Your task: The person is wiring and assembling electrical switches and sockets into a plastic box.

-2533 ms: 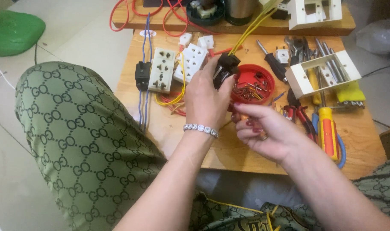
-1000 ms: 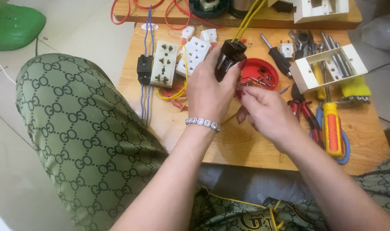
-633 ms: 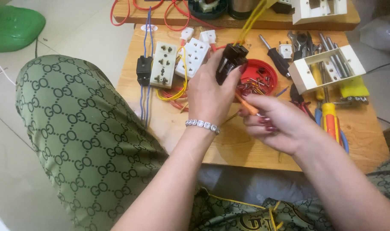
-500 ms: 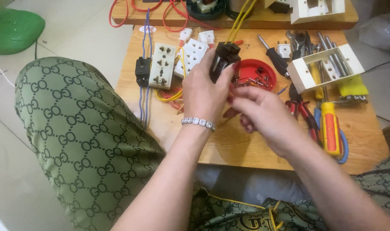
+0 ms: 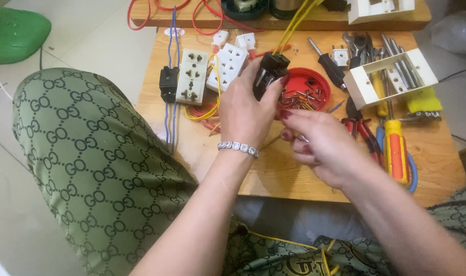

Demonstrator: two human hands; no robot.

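Note:
My left hand [image 5: 246,110] grips a small black electrical part [image 5: 269,74] with yellow wires [image 5: 293,25] running up from its top, held above the wooden board [image 5: 274,168]. My right hand [image 5: 322,143] is just to its right, fingers pinched around a thin stick-like tool [image 5: 270,142] that pokes out to the left below the left hand. A red round dish [image 5: 307,89] holding several small screws and bits lies right behind both hands.
White sockets [image 5: 193,76] and a white outlet strip [image 5: 228,65] lie at the left with blue wires [image 5: 169,102]. Screwdrivers [image 5: 395,151], pliers [image 5: 363,130] and a white frame box [image 5: 389,76] lie at the right. My green patterned knee [image 5: 90,163] fills the lower left.
My right hand dipped toward the red dish, drew back to the right, then returned close under the black part. My left hand kept the black part in nearly the same place.

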